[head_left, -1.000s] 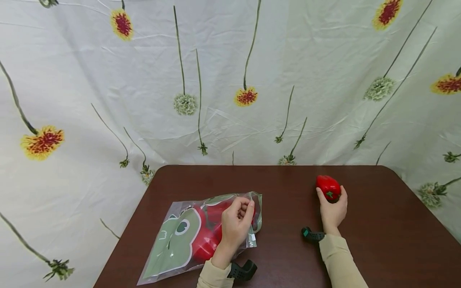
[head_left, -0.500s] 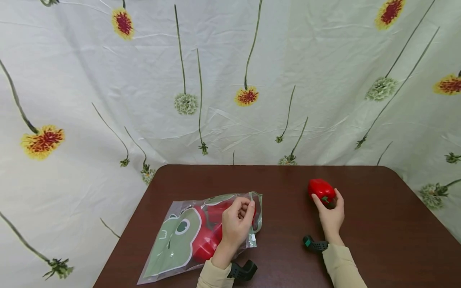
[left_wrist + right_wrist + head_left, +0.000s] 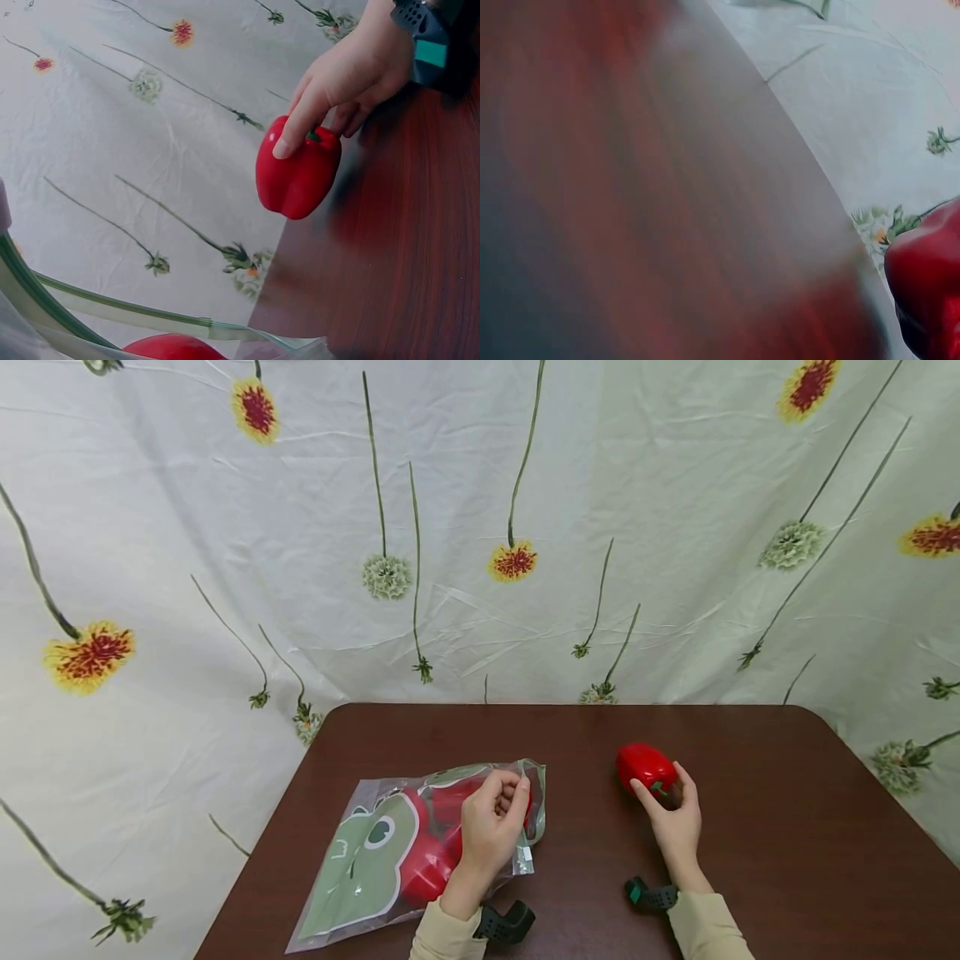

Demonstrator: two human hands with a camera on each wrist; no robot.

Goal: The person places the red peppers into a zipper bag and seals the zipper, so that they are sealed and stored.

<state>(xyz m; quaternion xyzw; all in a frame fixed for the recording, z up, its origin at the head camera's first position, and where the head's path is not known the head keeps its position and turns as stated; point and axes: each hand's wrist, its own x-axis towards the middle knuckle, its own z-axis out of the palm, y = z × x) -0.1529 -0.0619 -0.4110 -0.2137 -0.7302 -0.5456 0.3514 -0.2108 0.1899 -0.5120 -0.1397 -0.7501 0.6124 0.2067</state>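
A shiny red bell pepper (image 3: 646,768) with a green stem is gripped by my right hand (image 3: 678,829), thumb on one side and fingers on the other. In the left wrist view the pepper (image 3: 298,171) hangs stem-up below that hand (image 3: 352,75). My left hand (image 3: 491,827) pinches the rim of a clear zip bag (image 3: 360,868) printed with a green cartoon face. Red shiny things (image 3: 429,864) lie inside the bag. The left wrist view shows the bag's green zip edge (image 3: 120,297) spread apart, with a red thing (image 3: 174,347) within.
The dark brown table (image 3: 585,893) has rounded far corners. Behind it hangs a white cloth (image 3: 450,635) printed with flowers. A black band (image 3: 507,923) sits on the left wrist and another black band (image 3: 649,894) on the right.
My right hand has moved left and slightly nearer with the bell pepper, towards the bag. The left hand and the bag have stayed in place.
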